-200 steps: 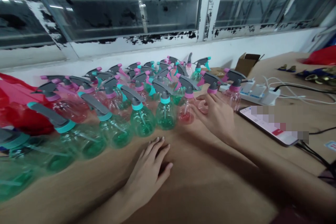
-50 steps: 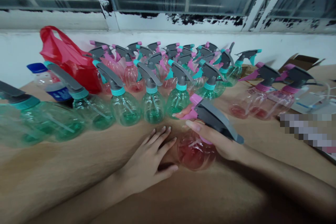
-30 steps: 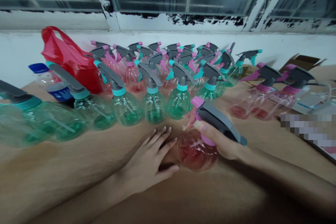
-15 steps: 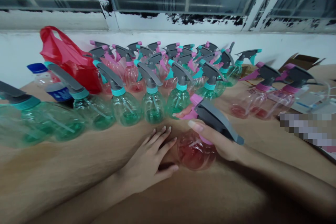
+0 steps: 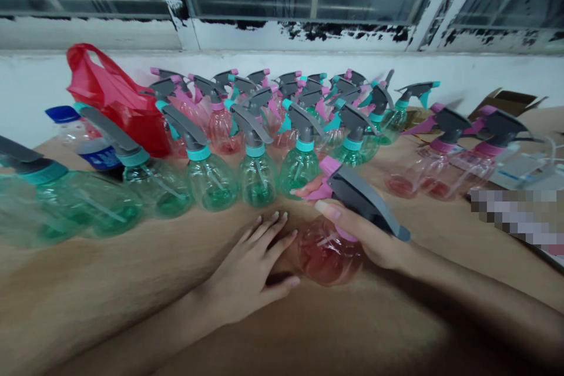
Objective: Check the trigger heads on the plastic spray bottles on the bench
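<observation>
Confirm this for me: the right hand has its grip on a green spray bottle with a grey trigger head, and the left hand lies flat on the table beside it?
Not quite. In the head view the spray bottle in the right hand is pink, not green. The rest holds: grey trigger head, left hand flat on the table beside it.

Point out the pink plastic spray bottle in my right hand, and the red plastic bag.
pink plastic spray bottle (image 5: 326,255), head view, on its round belly.
red plastic bag (image 5: 117,107), head view, on its crumpled front.

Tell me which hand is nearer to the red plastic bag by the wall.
Left. The left hand lies flat on the table, nearer the red plastic bag. The right hand grips the pink spray bottle farther right.
</observation>
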Motion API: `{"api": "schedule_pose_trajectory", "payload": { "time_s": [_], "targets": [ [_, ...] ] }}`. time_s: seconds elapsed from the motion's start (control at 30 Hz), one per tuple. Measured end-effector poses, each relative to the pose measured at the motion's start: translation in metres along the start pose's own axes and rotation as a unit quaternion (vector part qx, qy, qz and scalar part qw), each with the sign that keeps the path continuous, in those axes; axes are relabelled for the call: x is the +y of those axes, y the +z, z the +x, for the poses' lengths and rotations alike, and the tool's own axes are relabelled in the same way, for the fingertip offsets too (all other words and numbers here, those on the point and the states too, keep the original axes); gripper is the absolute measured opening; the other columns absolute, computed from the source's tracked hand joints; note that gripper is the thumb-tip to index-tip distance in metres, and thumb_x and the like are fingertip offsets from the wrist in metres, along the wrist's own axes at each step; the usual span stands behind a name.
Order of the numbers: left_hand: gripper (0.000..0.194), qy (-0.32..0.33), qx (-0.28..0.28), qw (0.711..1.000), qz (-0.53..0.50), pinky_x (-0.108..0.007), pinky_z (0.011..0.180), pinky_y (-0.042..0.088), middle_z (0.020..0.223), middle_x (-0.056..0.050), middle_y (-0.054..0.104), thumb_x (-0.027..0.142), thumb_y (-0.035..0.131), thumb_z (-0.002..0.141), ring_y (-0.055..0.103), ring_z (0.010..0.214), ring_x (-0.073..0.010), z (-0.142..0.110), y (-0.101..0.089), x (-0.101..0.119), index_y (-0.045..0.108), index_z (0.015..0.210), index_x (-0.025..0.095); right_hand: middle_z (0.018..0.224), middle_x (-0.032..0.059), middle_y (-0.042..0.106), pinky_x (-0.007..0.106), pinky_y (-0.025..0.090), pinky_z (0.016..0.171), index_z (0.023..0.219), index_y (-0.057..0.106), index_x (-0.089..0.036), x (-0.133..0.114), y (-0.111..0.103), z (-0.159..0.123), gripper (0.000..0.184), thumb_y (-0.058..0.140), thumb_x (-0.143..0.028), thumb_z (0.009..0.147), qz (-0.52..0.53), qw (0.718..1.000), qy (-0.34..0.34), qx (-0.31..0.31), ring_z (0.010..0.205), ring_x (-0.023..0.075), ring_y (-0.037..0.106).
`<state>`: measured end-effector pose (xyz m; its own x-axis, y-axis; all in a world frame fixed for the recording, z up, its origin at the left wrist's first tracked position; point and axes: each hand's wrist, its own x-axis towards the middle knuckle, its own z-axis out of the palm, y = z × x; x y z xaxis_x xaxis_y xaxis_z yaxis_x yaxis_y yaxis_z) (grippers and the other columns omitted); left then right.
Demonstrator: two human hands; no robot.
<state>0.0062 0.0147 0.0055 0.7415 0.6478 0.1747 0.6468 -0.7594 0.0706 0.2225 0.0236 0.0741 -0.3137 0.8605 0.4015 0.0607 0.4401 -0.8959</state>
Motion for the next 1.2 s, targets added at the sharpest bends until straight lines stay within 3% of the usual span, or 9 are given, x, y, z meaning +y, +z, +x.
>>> {"api": "schedule_pose_trajectory", "payload": {
  "time_s": [0.47,0.83,1.07,1.2],
  "targets": [
    [0.062,0.000,-0.001,1.000,-0.009,-0.049,0.108,0.025,0.147,-0.014,0.035,0.056,0.046,0.091,0.028,0.136,-0.0304,0.000,0.000,0.000,0.043,0.137,0.015,0.094,0.0003,0.065,0.032,0.049,0.073,0.090,0.059,-0.025,-0.002,0.000,-0.001,0.011,0.061,-0.035,0.084,-0.003,1.000,0.000,0.004,0.081,0.0165,0.061],
    [0.062,-0.002,-0.005,1.000,-0.004,-0.048,0.108,0.025,0.146,-0.014,0.036,0.057,0.046,0.091,0.028,0.136,-0.0298,0.001,0.000,0.001,0.044,0.136,0.015,0.095,0.0012,0.065,0.029,0.049,0.067,0.087,0.056,-0.023,0.001,0.000,-0.001,0.012,0.061,-0.034,0.085,0.001,1.000,-0.011,-0.002,0.077,0.0153,0.060],
    [0.063,-0.003,-0.008,1.000,-0.007,-0.046,0.109,0.023,0.148,-0.012,0.033,0.057,0.044,0.091,0.025,0.137,-0.0283,0.000,0.000,0.000,0.041,0.139,0.016,0.062,-0.0036,0.054,0.028,0.044,0.056,0.074,0.055,-0.023,-0.010,-0.002,-0.001,0.020,0.056,-0.038,0.087,-0.085,0.996,-0.024,0.011,0.058,0.0128,0.054],
    [0.063,0.002,-0.006,1.000,0.001,-0.046,0.110,0.022,0.148,-0.013,0.033,0.058,0.043,0.092,0.024,0.138,-0.0282,0.000,0.000,-0.001,0.042,0.138,0.016,0.071,-0.0024,0.060,0.027,0.047,0.060,0.078,0.056,-0.023,-0.004,-0.003,0.000,0.018,0.056,-0.038,0.087,-0.060,0.998,-0.036,-0.008,0.062,0.0126,0.057]
  ]
}}
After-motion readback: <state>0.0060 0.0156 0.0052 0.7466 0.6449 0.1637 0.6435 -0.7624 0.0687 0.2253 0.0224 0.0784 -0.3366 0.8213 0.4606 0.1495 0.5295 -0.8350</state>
